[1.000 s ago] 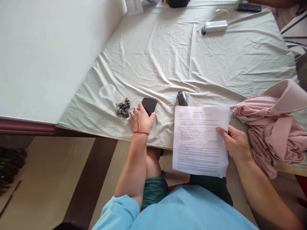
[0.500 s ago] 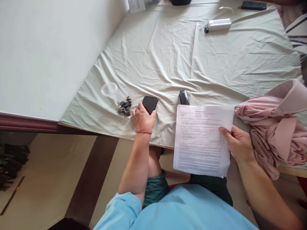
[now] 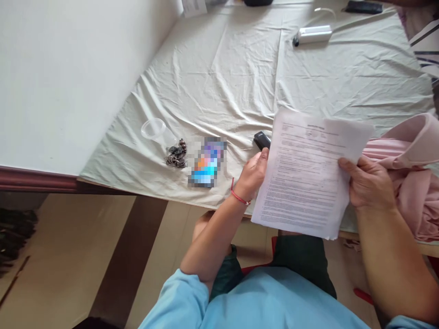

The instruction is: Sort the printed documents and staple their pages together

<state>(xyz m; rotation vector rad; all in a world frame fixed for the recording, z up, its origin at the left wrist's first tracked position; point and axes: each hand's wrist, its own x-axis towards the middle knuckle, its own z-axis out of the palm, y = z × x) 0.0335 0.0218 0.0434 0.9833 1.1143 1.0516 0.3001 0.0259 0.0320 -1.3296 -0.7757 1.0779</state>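
Printed papers [image 3: 305, 178] are held up over the table's front edge, tilted slightly, with the text facing me. My right hand [image 3: 372, 183] grips their right edge, thumb on top. At the left edge, my left hand [image 3: 253, 176] is closed on the papers, its fingers partly hidden. Just behind that hand lies a black stapler-like object [image 3: 262, 140], partly covered by the sheets. Left of my left hand a phone [image 3: 207, 162] lies on the cloth, its screen lit and pixelated.
A clear plastic cup [image 3: 157, 131] lies beside a bunch of keys [image 3: 176, 154] at the left. Pink fabric [image 3: 416, 183] is heaped at the right. Farther back are a white device [image 3: 313, 34] and a dark flat object [image 3: 363, 7] on the cloth [image 3: 240, 82].
My left hand has left the phone and moved right onto the papers' left edge. The papers and my right hand have shifted up and right. The phone's screen has lit up.
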